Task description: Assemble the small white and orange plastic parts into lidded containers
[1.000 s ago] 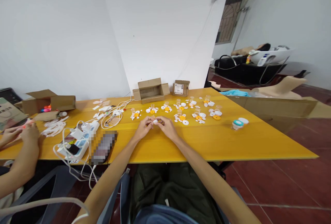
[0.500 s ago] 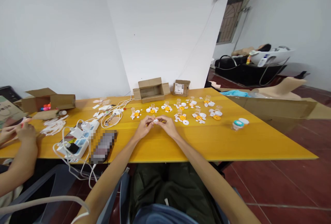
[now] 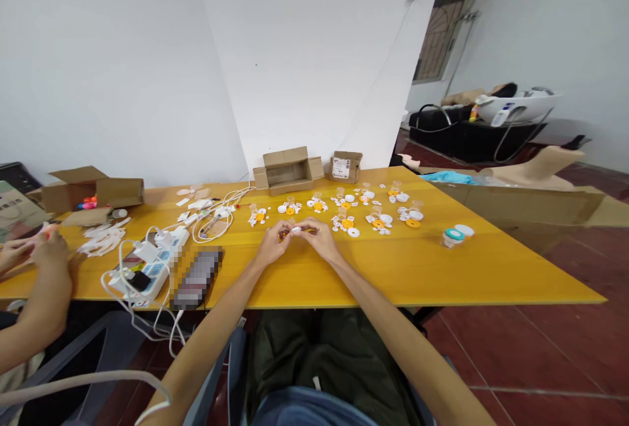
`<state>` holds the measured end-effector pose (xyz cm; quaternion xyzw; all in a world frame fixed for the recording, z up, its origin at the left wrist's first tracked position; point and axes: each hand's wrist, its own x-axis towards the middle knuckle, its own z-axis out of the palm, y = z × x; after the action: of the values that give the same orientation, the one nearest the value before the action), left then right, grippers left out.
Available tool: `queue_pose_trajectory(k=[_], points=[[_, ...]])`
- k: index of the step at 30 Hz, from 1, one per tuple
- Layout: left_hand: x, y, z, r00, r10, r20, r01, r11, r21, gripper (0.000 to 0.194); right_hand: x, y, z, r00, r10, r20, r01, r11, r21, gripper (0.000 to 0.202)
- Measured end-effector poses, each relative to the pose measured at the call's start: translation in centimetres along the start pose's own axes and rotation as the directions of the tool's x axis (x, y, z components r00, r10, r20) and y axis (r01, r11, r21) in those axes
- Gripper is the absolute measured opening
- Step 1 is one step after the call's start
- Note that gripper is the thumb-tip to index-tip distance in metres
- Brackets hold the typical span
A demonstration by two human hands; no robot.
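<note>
My left hand [image 3: 276, 240] and my right hand [image 3: 317, 237] meet over the front part of the yellow table [image 3: 314, 282], fingertips pinched together. Between them is a small white piece with dark marks [image 3: 295, 231], held from both sides; its exact kind is too small to tell. Just beyond my hands lie several little groups of white pieces, white discs, orange toothed rings [image 3: 348, 223] and clear cups [image 3: 341, 193]. A clear jar with a teal lid [image 3: 453, 237] stands farther right, beside a white lid [image 3: 464, 230].
Open cardboard boxes [image 3: 287, 174] stand along the wall. To my left are a power strip [image 3: 160, 265] with plugged-in chargers, a phone [image 3: 196, 278] and tangled white cables [image 3: 216, 219]. At far left, another person's hands [image 3: 46, 246] work on a small pinkish thing.
My fingers have shifted slightly around the small white piece, showing more of it between the fingertips. The other person's hands at far left moved a little.
</note>
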<state>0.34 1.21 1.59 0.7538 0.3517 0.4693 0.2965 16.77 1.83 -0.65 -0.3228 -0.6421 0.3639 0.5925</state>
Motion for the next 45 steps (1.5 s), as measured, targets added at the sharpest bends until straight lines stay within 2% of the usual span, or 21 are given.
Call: queue_pose_trajectory(k=[15,25,30,41,45], points=[[-0.07,-0.17,-0.13,1.000,-0.018,0.004,0.018,1.000,0.004,0.016,-0.01,-0.09,0.04,1.000,0.007,-0.002,-0.007,1.000,0.019,0.021],[0.33,-0.41,-0.49,0.987,-0.142,0.080,0.155,0.970,-0.187,0.030,0.13,0.15,-0.13,1.000,0.026,-0.010,-0.027,0.999,-0.029,0.017],[0.40,-0.33,-0.43,0.986,-0.141,0.088,0.158,0.959,-0.236,0.032,0.15,0.20,-0.08,0.999,0.034,0.005,-0.034,0.999,-0.015,0.016],[0.29,0.07,-0.47,0.987,-0.141,0.073,0.150,0.976,-0.155,0.028,0.12,-0.26,-0.02,1.000,0.009,0.002,-0.009,1.000,0.010,0.022],[0.14,-0.09,-0.37,0.994,-0.086,0.060,0.091,0.993,-0.081,0.024,0.08,-0.46,-0.08,1.000,-0.024,0.008,0.024,0.999,-0.020,0.023]])
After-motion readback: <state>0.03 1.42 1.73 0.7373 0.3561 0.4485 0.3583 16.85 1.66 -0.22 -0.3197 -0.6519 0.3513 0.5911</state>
